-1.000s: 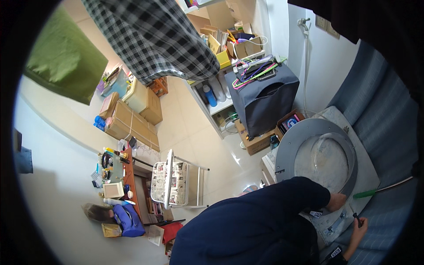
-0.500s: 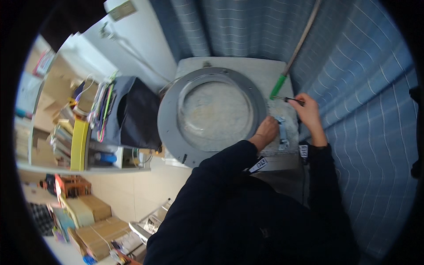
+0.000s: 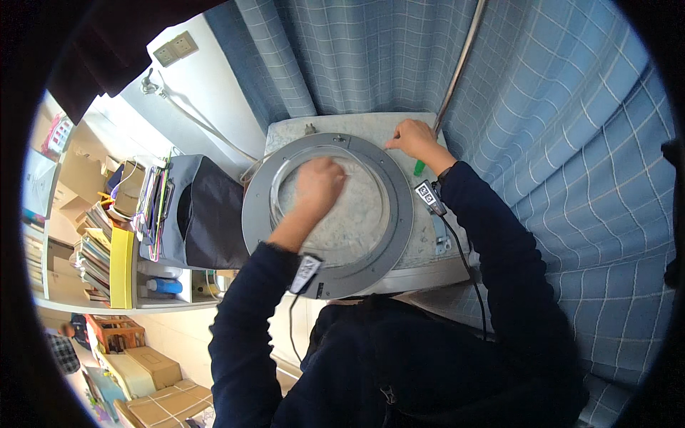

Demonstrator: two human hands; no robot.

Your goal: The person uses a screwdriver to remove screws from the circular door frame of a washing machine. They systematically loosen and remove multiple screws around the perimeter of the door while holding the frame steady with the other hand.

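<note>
A round grey washing machine door [image 3: 401,214] with a clear glass bowl lies flat on a pale, worn top [image 3: 421,123]. My left hand [image 3: 319,187], a little blurred, is over the glass bowl with its fingers curled closed; whatever they hold is too small to make out. Beyond the ring's far right edge, my right hand [image 3: 412,140] has thumb and fingers pinched together, their contents hidden. Close beside its wrist shows a green handle [image 3: 419,167]. On the right of the top lies a light metal hinge-like piece [image 3: 442,239].
Blue checked curtains [image 3: 556,107] hang behind and at the right, with a pole [image 3: 460,64] leaning there. At left are a dark fabric bag [image 3: 214,214], shelves with books [image 3: 96,257] and a wall socket [image 3: 175,48] with a plugged cord. Cardboard boxes [image 3: 153,364] stand on the floor.
My left hand has moved left from the metal piece to over the glass bowl. My right hand has gone up and left; the screwdriver it held no longer shows. The view has shifted.
</note>
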